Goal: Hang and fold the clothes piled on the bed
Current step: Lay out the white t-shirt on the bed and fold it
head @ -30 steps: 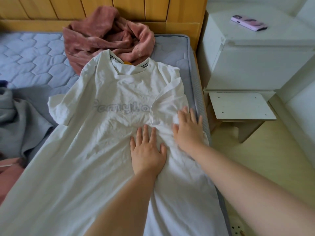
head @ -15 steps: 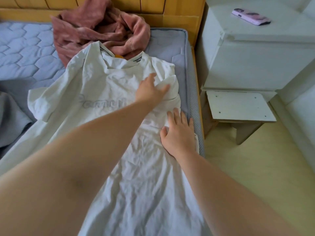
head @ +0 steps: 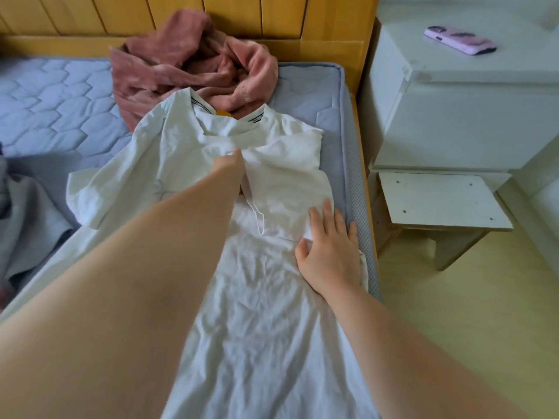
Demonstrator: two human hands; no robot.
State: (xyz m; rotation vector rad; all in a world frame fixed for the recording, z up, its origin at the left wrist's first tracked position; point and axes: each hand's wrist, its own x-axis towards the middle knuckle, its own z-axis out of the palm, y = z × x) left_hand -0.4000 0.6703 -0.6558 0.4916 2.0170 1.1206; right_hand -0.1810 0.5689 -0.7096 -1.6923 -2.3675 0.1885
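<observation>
A white T-shirt [head: 257,297] lies face up and lengthwise on the blue quilted mattress [head: 60,101], collar toward the headboard. Its right side and sleeve are folded in over the chest. My left hand [head: 228,167] reaches far forward and pinches the edge of that folded sleeve just below the collar; its fingers are mostly hidden and blurred. With fingers straight, my right hand [head: 329,252] lies flat on the shirt's folded right edge near the bed's side. A crumpled pink garment [head: 193,71] sits above the collar.
A grey garment [head: 27,219] lies bunched at the left edge of the bed. The wooden headboard [head: 272,16] runs along the back. Right of the bed stand a white nightstand [head: 453,116] with a pink phone [head: 459,40] and a low white stool [head: 438,201].
My left hand went from lying flat on the shirt's middle up to the sleeve and has drawn it toward the centre. My right hand stayed flat on the right edge.
</observation>
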